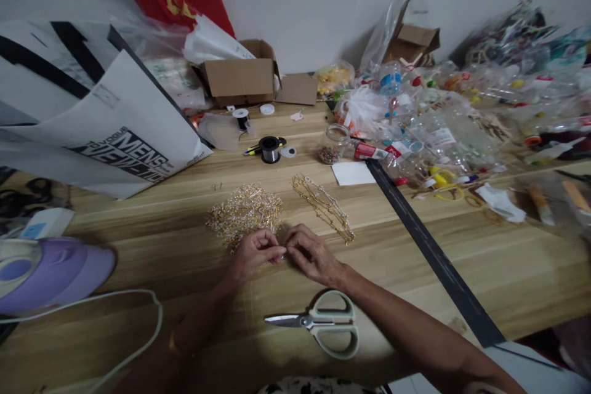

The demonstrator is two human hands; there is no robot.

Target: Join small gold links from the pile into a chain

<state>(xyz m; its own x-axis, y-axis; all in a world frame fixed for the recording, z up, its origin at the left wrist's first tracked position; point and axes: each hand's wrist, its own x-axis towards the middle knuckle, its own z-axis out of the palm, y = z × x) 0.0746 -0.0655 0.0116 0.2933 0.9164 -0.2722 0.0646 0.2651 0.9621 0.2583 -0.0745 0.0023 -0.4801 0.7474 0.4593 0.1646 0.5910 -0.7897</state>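
Note:
My left hand (257,253) is closed in a pinch at the near edge of a tangled heap of gold and silver chain (247,212). Facing it, my right hand (314,253) pinches too, its fingertips almost meeting the left ones. Something tiny and shiny shows at the left fingertips, too small to name. Several gold and silver beaded chains (325,209) lie stretched out just beyond my right hand. Scissors (318,322) with pale handles rest on the wooden table (221,326) nearer to me, blades pointing left.
Wire spools (269,150) and a jar of beads (332,143) stand farther back. Plastic bottles (438,135) crowd the right rear. On the left are a white paper bag (115,129) and a purple appliance (60,274) with a white cord (154,301). A dark strip (429,252) crosses the table.

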